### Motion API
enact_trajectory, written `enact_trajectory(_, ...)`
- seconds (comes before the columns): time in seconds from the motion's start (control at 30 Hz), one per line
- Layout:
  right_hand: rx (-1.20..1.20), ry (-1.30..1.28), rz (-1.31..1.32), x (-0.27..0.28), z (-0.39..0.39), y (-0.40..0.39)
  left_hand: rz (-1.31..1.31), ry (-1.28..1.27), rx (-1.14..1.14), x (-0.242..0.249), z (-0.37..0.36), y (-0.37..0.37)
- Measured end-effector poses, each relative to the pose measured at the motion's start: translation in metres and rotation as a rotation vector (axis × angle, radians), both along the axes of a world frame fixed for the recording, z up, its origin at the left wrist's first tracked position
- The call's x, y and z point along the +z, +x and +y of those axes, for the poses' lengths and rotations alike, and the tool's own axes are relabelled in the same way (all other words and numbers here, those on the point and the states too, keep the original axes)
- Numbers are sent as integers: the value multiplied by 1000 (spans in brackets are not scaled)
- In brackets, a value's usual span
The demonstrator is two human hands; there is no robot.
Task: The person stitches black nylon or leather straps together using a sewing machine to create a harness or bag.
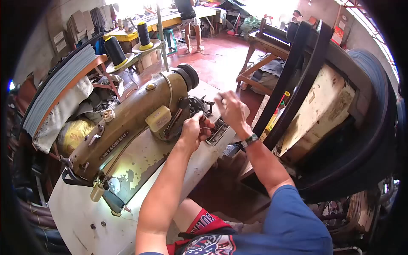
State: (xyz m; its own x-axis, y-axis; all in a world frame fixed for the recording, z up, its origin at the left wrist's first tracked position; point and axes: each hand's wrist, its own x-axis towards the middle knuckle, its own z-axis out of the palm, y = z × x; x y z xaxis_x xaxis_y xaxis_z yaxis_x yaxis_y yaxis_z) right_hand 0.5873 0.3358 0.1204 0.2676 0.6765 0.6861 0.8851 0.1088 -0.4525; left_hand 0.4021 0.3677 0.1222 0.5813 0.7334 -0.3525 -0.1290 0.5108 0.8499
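A brown Mitsubishi sewing machine [123, 114] stands on a worn white table [80, 204]. Beside its handwheel end [189, 77], my left hand [195, 131] has its fingers curled together in a pinch; whatever lies between them is too small to make out. My right hand [233, 111] is raised just right of it, its fingers smeared by motion. Below both hands, a small tray [211, 142] of metal bits sits at the table edge. Round metal winder parts [196, 103] show just behind my left hand. Two small dark bobbins [98, 225] lie near the table's front.
Two black thread cones [115, 52] stand on a stand behind the machine. To the right, large black straps [293, 80] and a worn pale panel [318, 106] rise close to my right arm. Farther back, a person [189, 21] stands by a yellow table [170, 20].
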Motion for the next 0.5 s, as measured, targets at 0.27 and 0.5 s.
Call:
enact_trajectory(0.27, 225, -50, -314, -3, -11, -12, -104, 7, -66, -3, 0, 17)
enact_trajectory(0.5, 277, -96, -306, -2, -17, -5, -114, -29, -13, 6, 0, 24)
